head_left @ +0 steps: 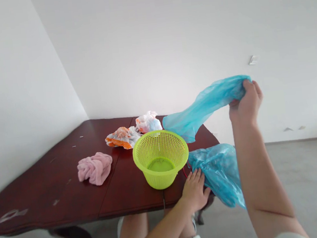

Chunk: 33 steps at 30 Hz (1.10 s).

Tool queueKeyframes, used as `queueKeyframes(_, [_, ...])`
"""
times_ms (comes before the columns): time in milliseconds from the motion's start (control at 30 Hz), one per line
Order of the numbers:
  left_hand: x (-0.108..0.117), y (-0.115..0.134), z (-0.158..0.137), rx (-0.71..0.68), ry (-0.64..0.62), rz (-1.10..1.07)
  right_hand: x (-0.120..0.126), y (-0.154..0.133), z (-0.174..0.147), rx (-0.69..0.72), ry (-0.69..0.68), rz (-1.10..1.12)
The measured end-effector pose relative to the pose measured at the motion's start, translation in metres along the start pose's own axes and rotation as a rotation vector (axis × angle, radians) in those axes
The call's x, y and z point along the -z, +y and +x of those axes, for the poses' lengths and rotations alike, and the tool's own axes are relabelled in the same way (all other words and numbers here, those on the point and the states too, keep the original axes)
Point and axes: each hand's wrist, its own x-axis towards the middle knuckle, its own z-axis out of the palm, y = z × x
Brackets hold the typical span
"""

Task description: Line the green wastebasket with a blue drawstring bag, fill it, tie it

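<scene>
Blue plastic is gripped by curled right fingers.

Basket: lime green, with a fine grid of perforations; base interior, deeper green. Upper bag, right of the basket: translucent turquoise blue. Lower bag, also right of the basket: blue with whitish highlights. Cloth, left of the basket: plain pale pink. Crumpled bag, behind-left of the basket: white with orange patches. Far bag, behind the basket: white, orange-red marks, pale blue area. Table, beneath the basket: dark reddish brown. Wall, beyond the basket: plain white.
</scene>
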Motion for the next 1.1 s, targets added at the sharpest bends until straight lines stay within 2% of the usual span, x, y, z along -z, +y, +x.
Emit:
queueKeyframes(67, [0.000,0.001,0.002,0.022,0.025,-0.026,0.042,-0.002,-0.007,-0.035,0.192,-0.026])
queueKeyframes(200, [0.003,-0.001,0.007,0.101,0.104,-0.067,0.142,0.010,-0.049,-0.362,0.358,-0.309])
queueKeyframes(333, [0.010,-0.010,0.015,0.146,0.154,-0.077,0.230,0.018,-0.111,-0.580,0.404,-0.511])
queueKeyframes(400, [0.014,-0.017,0.019,0.140,0.162,-0.092,0.260,0.021,-0.136,-0.656,0.406,-0.622])
queueKeyframes(500, [0.018,-0.023,0.022,0.142,0.187,-0.126,0.291,0.026,-0.159,-0.703,0.380,-0.782])
queueKeyframes(600, [0.020,-0.025,0.022,0.172,0.242,-0.160,0.306,0.033,-0.169,-0.613,0.365,-0.925])
queueKeyframes(700, [0.023,-0.028,0.019,0.170,0.319,-0.242,0.306,0.043,-0.189,-0.419,0.325,-1.060])
queueKeyframes(733, [0.025,-0.029,0.019,0.152,0.348,-0.296,0.302,0.047,-0.200,-0.354,0.246,-1.106])
queueKeyframes(800, [0.028,-0.032,0.018,0.097,0.392,-0.423,0.289,0.059,-0.229,-0.265,-0.008,-1.147])
queueKeyframes(867, [0.031,-0.033,0.016,0.044,0.401,-0.499,0.273,0.074,-0.262,-0.272,-0.241,-1.049])
queueKeyframes(967, [0.036,-0.028,0.011,0.015,0.402,-0.495,0.255,0.100,-0.308,-0.368,-0.340,-0.914])
queueKeyframes(1033, [0.040,-0.022,0.000,0.006,0.414,-0.470,0.253,0.119,-0.330,-0.396,-0.452,-1.059])
queueKeyframes(1100, [0.046,-0.014,-0.018,-0.023,0.412,-0.450,0.260,0.139,-0.345,-0.348,-0.620,-1.367])
